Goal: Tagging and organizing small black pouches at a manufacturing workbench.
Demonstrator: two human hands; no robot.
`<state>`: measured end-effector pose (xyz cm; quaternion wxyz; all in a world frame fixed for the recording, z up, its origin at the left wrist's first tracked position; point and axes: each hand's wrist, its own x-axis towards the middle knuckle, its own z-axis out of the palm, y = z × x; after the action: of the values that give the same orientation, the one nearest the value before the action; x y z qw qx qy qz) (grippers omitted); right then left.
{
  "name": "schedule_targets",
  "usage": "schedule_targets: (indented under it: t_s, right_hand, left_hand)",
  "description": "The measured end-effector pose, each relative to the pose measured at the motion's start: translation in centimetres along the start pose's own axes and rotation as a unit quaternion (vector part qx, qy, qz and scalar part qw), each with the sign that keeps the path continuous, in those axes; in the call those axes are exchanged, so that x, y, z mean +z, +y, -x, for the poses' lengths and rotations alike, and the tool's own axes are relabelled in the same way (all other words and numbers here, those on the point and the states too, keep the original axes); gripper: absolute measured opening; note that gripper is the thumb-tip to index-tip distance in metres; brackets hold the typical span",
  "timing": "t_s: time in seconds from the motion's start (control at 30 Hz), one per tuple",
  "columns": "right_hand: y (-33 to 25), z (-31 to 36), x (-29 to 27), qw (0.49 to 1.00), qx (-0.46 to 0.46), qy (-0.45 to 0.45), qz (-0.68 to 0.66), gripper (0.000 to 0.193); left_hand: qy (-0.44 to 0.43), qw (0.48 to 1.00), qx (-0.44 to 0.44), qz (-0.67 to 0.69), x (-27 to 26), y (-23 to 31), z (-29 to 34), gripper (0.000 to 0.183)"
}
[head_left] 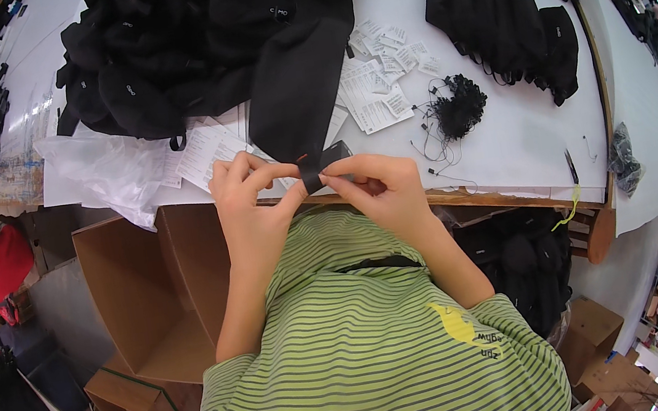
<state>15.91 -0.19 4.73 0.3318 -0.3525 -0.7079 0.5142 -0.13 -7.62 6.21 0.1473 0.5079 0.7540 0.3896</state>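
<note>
A long, tapered black fabric piece (291, 92) lies across the table edge toward me, its narrow end ending in a black strap loop (310, 178). My left hand (245, 197) pinches this loop from the left between thumb and index finger, with the other fingers bent. From the right, my right hand (381, 185) pinches the loop's other side, its fingertips close to the left ones. A dark, shiny flat piece (336, 152) shows just behind the right fingertips; I cannot tell whether it is attached. A small orange-red mark sits near the loop.
A large heap of black fabric items (153, 53) covers the back left. Printed white tags (376, 96), a bundle of black tag strings (457, 105), a black stack (502, 26), a clear plastic bag (106, 166) and small snips (571, 167) lie around. An open cardboard box (134, 294) stands below left.
</note>
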Motion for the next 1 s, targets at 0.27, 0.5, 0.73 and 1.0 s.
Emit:
schedule_targets:
  t_s: [0.27, 0.5, 0.73, 1.0]
  right_hand:
    - [-0.2, 0.1, -0.7, 0.984, -0.1, -0.026, 0.145, 0.012]
    - [-0.8, 0.2, -1.0, 0.998, -0.019, -0.035, 0.042, 0.007]
    - [-0.4, 0.3, -3.4, 0.92, 0.107, -0.048, -0.374, 0.017]
    - [0.0, 0.3, -3.8, 0.879, 0.102, -0.075, -0.46, 0.017]
  left_hand:
    - [-0.03, 0.996, 0.019, 0.076, 0.5, -0.2, 0.7, 0.021]
    - [-0.046, 0.979, 0.031, 0.195, 1.1, -0.6, 0.3, 0.007]
    - [-0.021, 0.874, -0.054, 0.483, 0.0, 1.0, 0.1, 0.006]
    - [-0.085, 0.869, -0.123, 0.472, 0.4, 2.7, 0.5, 0.011]
